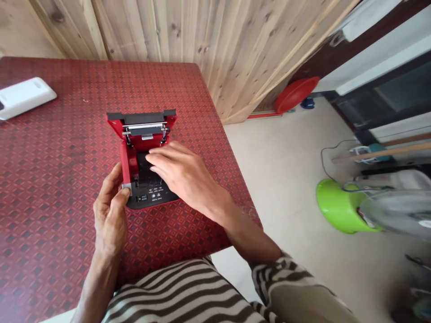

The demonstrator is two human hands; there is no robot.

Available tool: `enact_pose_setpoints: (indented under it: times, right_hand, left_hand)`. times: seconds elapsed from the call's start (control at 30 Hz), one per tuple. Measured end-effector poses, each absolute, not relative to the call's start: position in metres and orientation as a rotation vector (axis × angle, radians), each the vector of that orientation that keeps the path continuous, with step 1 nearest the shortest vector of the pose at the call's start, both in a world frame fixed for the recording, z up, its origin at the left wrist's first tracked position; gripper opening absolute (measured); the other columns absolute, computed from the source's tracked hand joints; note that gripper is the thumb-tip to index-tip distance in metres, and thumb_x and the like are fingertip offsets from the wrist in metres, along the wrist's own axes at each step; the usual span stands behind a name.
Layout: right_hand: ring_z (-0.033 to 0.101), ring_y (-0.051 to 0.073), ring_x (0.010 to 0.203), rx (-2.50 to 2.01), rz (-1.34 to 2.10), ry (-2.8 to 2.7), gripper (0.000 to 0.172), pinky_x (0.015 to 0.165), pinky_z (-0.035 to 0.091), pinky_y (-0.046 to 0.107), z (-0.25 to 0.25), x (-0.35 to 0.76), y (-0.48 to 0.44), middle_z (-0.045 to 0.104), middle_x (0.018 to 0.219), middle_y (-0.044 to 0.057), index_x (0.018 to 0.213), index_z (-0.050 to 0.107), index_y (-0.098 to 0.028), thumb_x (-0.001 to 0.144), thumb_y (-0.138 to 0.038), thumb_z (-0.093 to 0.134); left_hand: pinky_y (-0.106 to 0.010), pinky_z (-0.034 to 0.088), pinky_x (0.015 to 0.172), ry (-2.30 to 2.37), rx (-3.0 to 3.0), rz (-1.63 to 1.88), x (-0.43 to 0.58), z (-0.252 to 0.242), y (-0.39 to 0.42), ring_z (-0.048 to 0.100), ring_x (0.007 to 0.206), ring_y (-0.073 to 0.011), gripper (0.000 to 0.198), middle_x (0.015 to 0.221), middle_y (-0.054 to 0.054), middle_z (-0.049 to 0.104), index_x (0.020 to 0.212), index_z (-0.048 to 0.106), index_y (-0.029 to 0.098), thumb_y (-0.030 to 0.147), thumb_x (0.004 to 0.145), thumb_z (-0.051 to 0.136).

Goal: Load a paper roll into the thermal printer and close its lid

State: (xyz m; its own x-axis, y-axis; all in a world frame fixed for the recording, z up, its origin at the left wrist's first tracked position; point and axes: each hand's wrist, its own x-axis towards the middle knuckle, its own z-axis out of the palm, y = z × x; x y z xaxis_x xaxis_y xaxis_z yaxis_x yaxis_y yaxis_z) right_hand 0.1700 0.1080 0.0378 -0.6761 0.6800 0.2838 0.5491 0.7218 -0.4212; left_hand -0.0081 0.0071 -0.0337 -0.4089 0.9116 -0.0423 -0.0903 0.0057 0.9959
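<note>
A small red and black thermal printer stands on the red table with its lid raised. Inside the lid, a roller and a metal bar show. My left hand is closed on the printer's front left corner, its thumb on a grey tab and its fingers along the left side. Over the black inner compartment reaches my right hand, fingers stretched out and pointing left. Nothing shows in those fingers, and the hand hides the printer's right side. Small buttons and markings line the front panel.
The patterned red table meets a wooden plank wall at the back. A white power bank lies at the far left. On the floor to the right are a green plastic basin or stool and a red basin.
</note>
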Motion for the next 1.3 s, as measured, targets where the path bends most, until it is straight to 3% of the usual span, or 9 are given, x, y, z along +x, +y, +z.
enact_pose_setpoints:
  times: [0.13,0.3,0.53,0.73,1.1,1.3]
  right_hand:
    - [0.076,0.031,0.123,-1.153,0.350,-2.908,0.032,0.105,0.061,0.045,0.049,0.128,0.134,0.081,0.129,0.017,0.125,0.078,-0.008,0.115,-0.009,0.047]
    - [0.077,0.033,0.121,-1.265,0.317,-3.004,0.043,0.096,0.061,0.044,0.056,0.114,0.139,0.077,0.135,0.020,0.134,0.074,-0.008,0.114,-0.003,0.036]
    - [0.077,0.031,0.120,-1.220,0.324,-3.015,0.044,0.094,0.059,0.042,0.049,0.120,0.141,0.078,0.134,0.020,0.141,0.069,-0.009,0.113,-0.004,0.036]
    - [0.077,0.032,0.120,-1.227,0.346,-3.077,0.041,0.093,0.059,0.041,0.056,0.118,0.140,0.075,0.138,0.025,0.133,0.074,-0.007,0.110,-0.002,0.040]
    - [0.079,0.033,0.114,-1.140,0.482,-3.115,0.029,0.089,0.059,0.041,0.075,0.124,0.142,0.083,0.119,0.019,0.119,0.082,-0.010,0.100,-0.002,0.060]
    - [0.075,0.021,0.095,-1.037,0.656,-2.671,0.019,0.084,0.056,0.034,0.084,0.165,0.124,0.081,0.117,0.007,0.117,0.078,-0.018,0.100,-0.013,0.073]
  left_hand:
    - [-0.053,0.041,0.135,1.467,0.952,1.515,-0.012,-0.042,0.004,0.061,0.152,-0.0330,0.051,0.158,-0.005,0.070,0.152,0.073,0.034,0.043,0.101,0.074]
    - [-0.052,0.044,0.132,1.437,0.946,1.490,-0.014,-0.042,0.003,0.064,0.148,-0.0313,0.052,0.156,-0.006,0.071,0.154,0.070,0.033,0.043,0.102,0.074]
    - [-0.049,0.051,0.125,1.479,0.973,1.471,-0.012,-0.035,0.005,0.067,0.143,-0.0304,0.055,0.155,-0.008,0.072,0.153,0.069,0.028,0.047,0.102,0.074]
    - [-0.049,0.058,0.116,1.568,1.013,1.457,-0.010,-0.029,0.007,0.070,0.136,-0.0316,0.059,0.150,-0.011,0.074,0.150,0.071,0.022,0.052,0.099,0.073]
    - [-0.043,0.063,0.103,1.582,0.985,1.445,-0.009,-0.027,0.008,0.074,0.125,-0.0293,0.059,0.144,-0.012,0.077,0.147,0.071,0.020,0.051,0.097,0.073]
    - [-0.046,0.061,0.108,1.586,0.988,1.424,-0.011,-0.027,0.007,0.071,0.132,-0.0322,0.059,0.147,-0.012,0.074,0.148,0.070,0.023,0.055,0.098,0.072]
